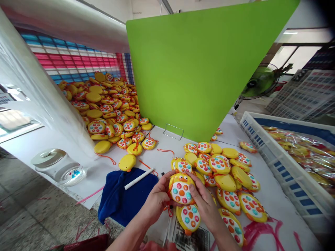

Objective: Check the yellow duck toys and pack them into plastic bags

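Note:
A yellow duck-shaped toy [181,190] with a white belly and coloured round buttons is held face up between my two hands. My left hand [161,193] grips its left edge, fingers curled round. On its right side, my right hand [202,198] is closed, with the thumb over the front. Below it another duck toy [188,217] lies face up on the table. Several more duck toys [220,164] are heaped just beyond and to the right. Left of my hands, a white pen [139,178] rests on a dark blue cloth [117,195].
A large pile of duck toys [104,108] fills the back left beside plastic sheeting [52,90]. A green board [183,69] stands behind the table. At left is a clear jar [59,165]. A white crate [277,167] of bagged toys borders the right; a fan [258,83] stands behind.

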Motion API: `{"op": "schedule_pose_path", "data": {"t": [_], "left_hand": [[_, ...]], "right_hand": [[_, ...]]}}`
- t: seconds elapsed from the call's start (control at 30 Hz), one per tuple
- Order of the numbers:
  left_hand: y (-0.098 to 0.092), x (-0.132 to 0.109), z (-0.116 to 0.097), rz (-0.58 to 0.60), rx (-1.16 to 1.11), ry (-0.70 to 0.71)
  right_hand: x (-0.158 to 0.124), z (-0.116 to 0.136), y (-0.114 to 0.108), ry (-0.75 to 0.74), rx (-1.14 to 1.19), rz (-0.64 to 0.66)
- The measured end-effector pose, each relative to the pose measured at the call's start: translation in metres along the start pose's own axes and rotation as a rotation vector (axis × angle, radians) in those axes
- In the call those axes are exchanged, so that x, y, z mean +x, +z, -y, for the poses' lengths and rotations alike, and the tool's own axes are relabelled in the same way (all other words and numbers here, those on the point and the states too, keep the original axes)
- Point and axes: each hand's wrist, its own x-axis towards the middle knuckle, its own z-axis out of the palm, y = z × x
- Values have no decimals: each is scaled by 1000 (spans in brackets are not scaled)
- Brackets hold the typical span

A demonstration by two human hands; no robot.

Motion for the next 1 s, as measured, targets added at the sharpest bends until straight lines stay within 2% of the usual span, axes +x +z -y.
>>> {"op": "schedule_pose_path", "data": {"t": [0.2, 0.4, 0.5, 0.63, 0.8, 0.9, 0.97, 1.0], "left_hand": [[3, -2, 0, 14, 76, 40], [0, -4, 1, 60, 46, 35], [0, -6, 1, 54, 75, 17], [2, -5, 3, 79, 98, 29], [8, -3, 9, 36, 193, 49], [-3, 3, 0, 15, 448, 134], [-24, 11, -16, -105, 809, 266], [-39, 16, -27, -217, 1044, 349]], "right_hand": [[1, 4, 2, -23, -13, 22], [0, 1, -2, 56, 104, 12], [-1, -5, 0, 26, 197, 115], [-2, -11, 7, -19, 182, 39], [-5, -3, 6, -35, 201, 82], [0, -5, -6, -104, 8, -65], [8, -12, -22, -230, -223, -234], [14, -18, -31, -302, -355, -301]]}}
